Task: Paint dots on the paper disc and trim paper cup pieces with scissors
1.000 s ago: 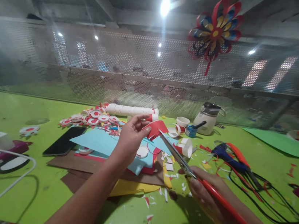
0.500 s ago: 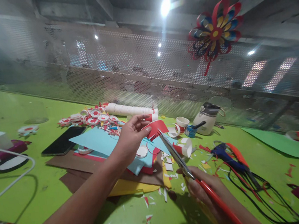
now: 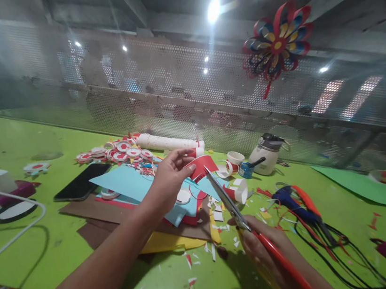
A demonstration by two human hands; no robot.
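My left hand pinches a curved piece of red paper between thumb and fingers above the pile of sheets. In my right hand is a pair of scissors with red handles, its blades pointing up and away. The blade tips are at the lower edge of the red paper, and the blades look nearly closed. Beneath lie light blue sheets, brown sheets and a white disc. Just right of the blades lies a cut paper cup on its side.
Paper scraps litter the green table. A glue gun with black cable lies right, before a jug. Left are a phone and white cable. Red-and-white paper rings and a white tube lie behind.
Almost nothing differs. My left hand, the red paper and the scissors keep nearly the same positions; the hanging paper flower has shifted slightly.
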